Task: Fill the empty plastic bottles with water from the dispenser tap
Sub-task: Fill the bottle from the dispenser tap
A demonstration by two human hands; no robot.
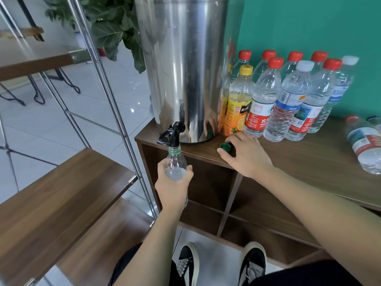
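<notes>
A tall steel dispenser (185, 65) stands on a wooden cabinet (299, 162), its black tap (172, 134) over the front edge. My left hand (175, 182) grips a clear bottle (175, 162) with a green neck ring, held upright with its open mouth right under the tap; some water shows inside. My right hand (245, 155) rests on the cabinet top, fingertips pinching a green cap (225, 146).
Several capped bottles (288, 96) stand in rows right of the dispenser, an orange juice bottle (238, 102) among them. One bottle (365, 143) lies on its side at the far right. A metal-framed wooden shelf (61, 182) stands close on the left.
</notes>
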